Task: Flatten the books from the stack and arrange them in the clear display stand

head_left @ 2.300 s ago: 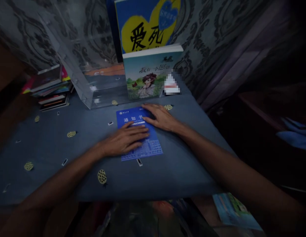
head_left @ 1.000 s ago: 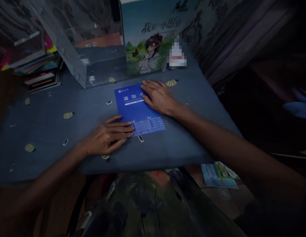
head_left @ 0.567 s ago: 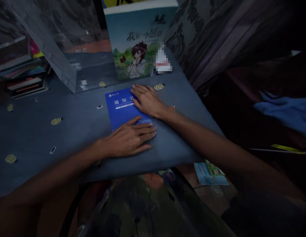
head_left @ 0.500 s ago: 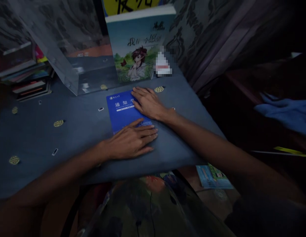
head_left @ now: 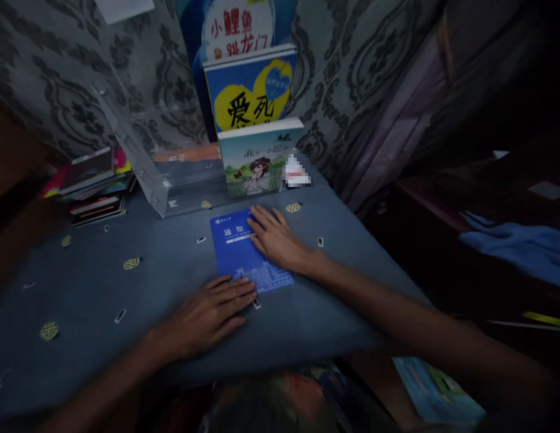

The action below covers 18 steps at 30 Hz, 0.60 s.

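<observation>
A blue booklet (head_left: pixel 243 258) with white Chinese lettering lies flat on the grey-blue tablecloth (head_left: pixel 171 270). Across its upper right part rests my right hand (head_left: pixel 277 240), fingers stretched out and covering some of the title. My left hand (head_left: pixel 212 316) lies flat at the lower left edge, its fingertips on the booklet's bottom border and the palm on the cloth. Neither hand grips anything.
Behind the booklet, a clear acrylic stand (head_left: pixel 162 186) adjoins several upright books, the front one a green-blue book (head_left: pixel 255 162). A pile of books (head_left: pixel 99 180) sits at left. Beyond the table's right edge is a blue cloth (head_left: pixel 518 246).
The view has tilted up, showing more of the books behind. My left hand has slid left and down, uncovering the booklet's lower part; my right hand stays on the upper right.
</observation>
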Each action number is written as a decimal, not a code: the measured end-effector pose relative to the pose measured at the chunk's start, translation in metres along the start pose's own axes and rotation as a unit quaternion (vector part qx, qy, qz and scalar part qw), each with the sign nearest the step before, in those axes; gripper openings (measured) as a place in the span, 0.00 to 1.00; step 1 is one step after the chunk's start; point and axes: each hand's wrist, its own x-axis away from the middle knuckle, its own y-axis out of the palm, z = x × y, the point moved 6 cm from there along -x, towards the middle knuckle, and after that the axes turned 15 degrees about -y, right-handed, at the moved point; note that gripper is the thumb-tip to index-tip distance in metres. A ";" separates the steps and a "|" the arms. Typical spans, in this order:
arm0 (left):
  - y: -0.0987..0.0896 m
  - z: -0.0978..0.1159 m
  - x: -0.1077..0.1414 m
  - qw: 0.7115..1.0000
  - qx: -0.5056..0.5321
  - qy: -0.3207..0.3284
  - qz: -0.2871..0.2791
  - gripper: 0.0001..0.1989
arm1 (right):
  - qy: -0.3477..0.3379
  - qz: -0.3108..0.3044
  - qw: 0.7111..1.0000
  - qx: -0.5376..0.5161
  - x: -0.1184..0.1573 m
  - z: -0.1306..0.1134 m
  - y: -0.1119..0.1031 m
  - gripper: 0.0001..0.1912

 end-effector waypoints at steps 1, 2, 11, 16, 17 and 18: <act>-0.004 -0.001 -0.003 1.000 0.016 -0.005 -0.003 0.21 | -0.011 -0.010 1.000 -0.005 0.003 -0.009 0.001 0.23; -0.008 -0.003 -0.007 0.999 0.036 -0.008 -0.004 0.19 | -0.026 -0.024 0.999 -0.015 0.006 -0.019 0.002 0.23; -0.039 -0.098 -0.076 0.972 0.007 -0.170 0.163 0.17 | -0.070 -0.071 0.993 -0.067 0.018 -0.051 0.000 0.25; -0.039 -0.128 -0.099 0.956 -0.072 -0.221 0.177 0.18 | -0.072 -0.052 0.992 -0.093 0.018 -0.046 -0.008 0.24; -0.040 -0.129 -0.102 0.956 -0.078 -0.232 0.164 0.17 | -0.073 -0.055 0.991 -0.096 0.017 -0.046 -0.008 0.24; -0.042 -0.129 -0.105 0.954 -0.082 -0.246 0.148 0.17 | -0.073 -0.059 0.991 -0.099 0.017 -0.046 -0.008 0.24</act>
